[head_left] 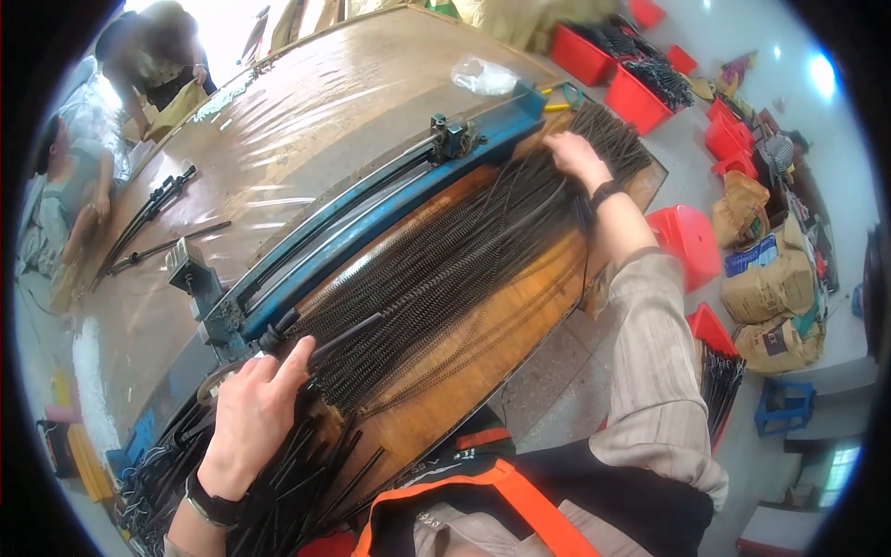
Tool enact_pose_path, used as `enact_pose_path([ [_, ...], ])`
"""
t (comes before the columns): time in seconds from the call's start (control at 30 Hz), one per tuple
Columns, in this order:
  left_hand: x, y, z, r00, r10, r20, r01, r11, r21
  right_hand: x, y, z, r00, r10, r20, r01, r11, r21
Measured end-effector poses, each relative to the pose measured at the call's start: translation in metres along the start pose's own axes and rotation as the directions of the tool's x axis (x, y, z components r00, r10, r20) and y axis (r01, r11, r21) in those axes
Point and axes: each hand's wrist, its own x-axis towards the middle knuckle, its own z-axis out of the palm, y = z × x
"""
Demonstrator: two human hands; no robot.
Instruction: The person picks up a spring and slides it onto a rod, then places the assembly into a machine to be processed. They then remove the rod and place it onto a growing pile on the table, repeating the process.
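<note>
A thick bundle of long, thin dark coil springs [418, 269] lies along the wooden bench. My right hand [577, 158] is at the far right end of this bundle, fingers closed together around what looks like a spring; its tip is blurred. Beside the near left end of the springs, my left hand [263, 395] is bent with its index finger stretched forward. A short black tube [348, 336] extends from near that fingertip across the springs. What the other left fingers grip is hidden. Just beyond them is a black knobbed part [277, 332], next to a metal clamp block [221, 320].
A blue rail fixture [371, 223] runs along the bench, with a second clamp [450, 139] at its far end. Black tubes [311, 469] are piled below my left hand. Red bins [640, 97] and sacks [768, 283] stand on the right. Two people sit or stand at far left.
</note>
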Motion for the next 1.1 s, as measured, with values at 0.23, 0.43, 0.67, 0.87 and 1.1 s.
enact_pose_path([
  [0.23,-0.001,0.004,-0.003,1.0,-0.012,-0.022,0.012,1.0,0.006,-0.009,-0.001,-0.015,0.972,-0.167,-0.167,0.147,0.981,-0.128],
  [0.43,-0.007,-0.009,-0.015,0.981,-0.119,-0.15,0.137,0.984,0.117,-0.065,-0.123,-0.062,0.896,-0.109,-0.431,0.375,0.706,0.6],
  [0.67,-0.035,-0.033,-0.026,0.977,-0.145,-0.158,0.171,0.97,0.17,-0.143,-0.256,-0.11,0.811,-0.176,-0.558,0.584,0.291,0.758],
  [0.87,-0.055,-0.035,-0.035,0.957,-0.23,-0.176,0.266,0.938,0.224,-0.155,-0.33,-0.135,0.835,-0.024,-0.55,0.547,-0.078,0.834],
  [1.1,-0.11,-0.052,-0.038,0.939,-0.306,-0.155,0.336,0.911,0.239,-0.17,-0.356,-0.144,0.865,-0.203,-0.459,0.484,0.097,0.87],
])
